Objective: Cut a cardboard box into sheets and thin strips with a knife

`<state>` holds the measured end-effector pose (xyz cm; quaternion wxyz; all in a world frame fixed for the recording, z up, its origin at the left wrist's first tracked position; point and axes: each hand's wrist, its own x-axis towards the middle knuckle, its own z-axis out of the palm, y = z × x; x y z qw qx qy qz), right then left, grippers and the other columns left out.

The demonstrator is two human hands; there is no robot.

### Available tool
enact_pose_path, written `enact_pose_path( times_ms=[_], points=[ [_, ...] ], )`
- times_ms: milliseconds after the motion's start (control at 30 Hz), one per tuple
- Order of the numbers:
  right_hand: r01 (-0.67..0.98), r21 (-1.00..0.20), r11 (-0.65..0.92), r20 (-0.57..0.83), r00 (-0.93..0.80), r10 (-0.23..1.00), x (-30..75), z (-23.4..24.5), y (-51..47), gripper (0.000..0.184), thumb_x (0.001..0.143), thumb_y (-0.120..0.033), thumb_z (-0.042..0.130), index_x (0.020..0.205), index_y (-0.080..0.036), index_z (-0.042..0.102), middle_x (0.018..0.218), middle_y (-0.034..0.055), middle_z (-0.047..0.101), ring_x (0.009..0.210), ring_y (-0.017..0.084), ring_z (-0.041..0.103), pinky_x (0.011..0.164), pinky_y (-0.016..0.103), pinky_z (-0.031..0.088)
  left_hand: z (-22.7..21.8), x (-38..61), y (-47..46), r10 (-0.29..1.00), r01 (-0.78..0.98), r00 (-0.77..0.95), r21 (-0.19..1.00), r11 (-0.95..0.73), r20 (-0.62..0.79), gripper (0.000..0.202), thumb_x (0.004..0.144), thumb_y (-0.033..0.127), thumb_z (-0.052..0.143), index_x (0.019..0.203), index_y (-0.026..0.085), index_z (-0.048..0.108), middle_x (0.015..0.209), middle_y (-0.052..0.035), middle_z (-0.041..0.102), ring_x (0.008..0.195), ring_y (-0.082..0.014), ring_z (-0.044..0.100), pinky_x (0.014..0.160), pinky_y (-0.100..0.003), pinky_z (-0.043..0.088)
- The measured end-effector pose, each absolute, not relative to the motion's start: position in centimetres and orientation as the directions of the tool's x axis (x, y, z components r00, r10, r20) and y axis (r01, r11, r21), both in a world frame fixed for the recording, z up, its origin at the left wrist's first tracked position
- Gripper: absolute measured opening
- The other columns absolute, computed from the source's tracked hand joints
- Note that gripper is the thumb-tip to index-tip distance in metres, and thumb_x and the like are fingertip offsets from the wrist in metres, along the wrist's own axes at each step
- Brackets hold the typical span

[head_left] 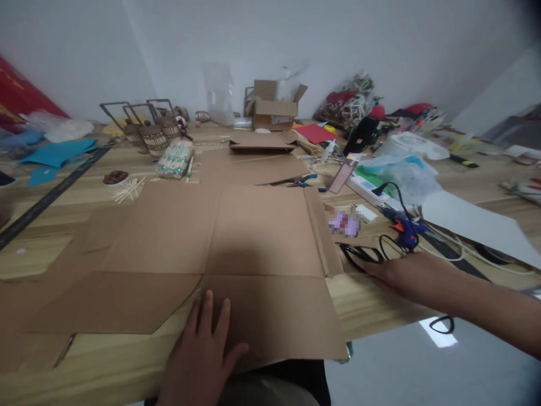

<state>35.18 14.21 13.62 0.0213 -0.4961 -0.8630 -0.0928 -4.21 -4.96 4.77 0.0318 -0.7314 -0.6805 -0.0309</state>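
Note:
A large unfolded cardboard sheet (257,231) with creased flaps lies flat in front of me. My left hand (205,338) rests open at its near flap, fingers spread, partly over bare wood. At the right, my right hand (386,270) is closed at a looped black cord (359,254); its fingertips are partly hidden. Just beyond that hand lies a blue glue gun (406,228) with an orange trigger. A small purple item (345,224), pixelated, sits beside the cardboard's right edge. Pliers with blue handles (302,180) lie past the far edge.
Small barrel-like baskets (154,140) stand at the back left, near a packet of sticks (175,158) and a bowl of brown pieces (115,177). An open carton (274,110) is at the back. A power strip (366,189) and white board (477,225) lie right.

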Motion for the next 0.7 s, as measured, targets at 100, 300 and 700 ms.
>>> enact_pose_path(
  times_ms=[100,300,700],
  points=[
    [0.739,0.231,0.633,-0.133,-0.620,0.773,31.6,15.4,14.8,0.030,0.101,-0.042,0.040,0.094,-0.024,0.064,0.073,0.0051,0.070,0.055,0.019,0.062,0.050,0.029,0.028,5.3,-5.0,-4.8,0.990,0.999,0.009,0.033,-0.013,0.140,0.071,0.092,0.062,0.049,0.139,0.008,0.055,0.141,-0.0274,0.056,0.125,-0.0407,0.059,0.098,-0.054,0.052],
    [0.644,0.195,0.740,-0.167,-0.722,0.672,19.7,15.6,17.8,0.027,0.103,-0.032,0.043,0.115,-0.014,0.059,0.099,0.0141,0.071,0.075,0.022,0.069,0.057,0.027,0.038,6.3,-5.3,-4.4,0.971,0.983,-0.104,0.171,0.068,0.216,0.060,0.096,0.053,0.039,0.129,0.007,0.059,0.126,-0.0203,0.069,0.116,-0.0350,0.066,0.096,-0.052,0.055],
    [0.896,-0.208,0.392,0.005,-0.400,0.917,25.4,13.5,12.5,0.044,0.102,-0.048,0.033,0.092,-0.021,0.067,0.082,0.0101,0.072,0.075,0.026,0.068,0.065,0.034,0.049,5.8,-6.9,-5.0,0.948,0.746,-0.311,0.635,0.201,0.065,0.053,0.094,0.049,0.048,0.133,0.016,0.059,0.131,-0.0153,0.067,0.118,-0.0309,0.066,0.098,-0.050,0.057]
  ],
)
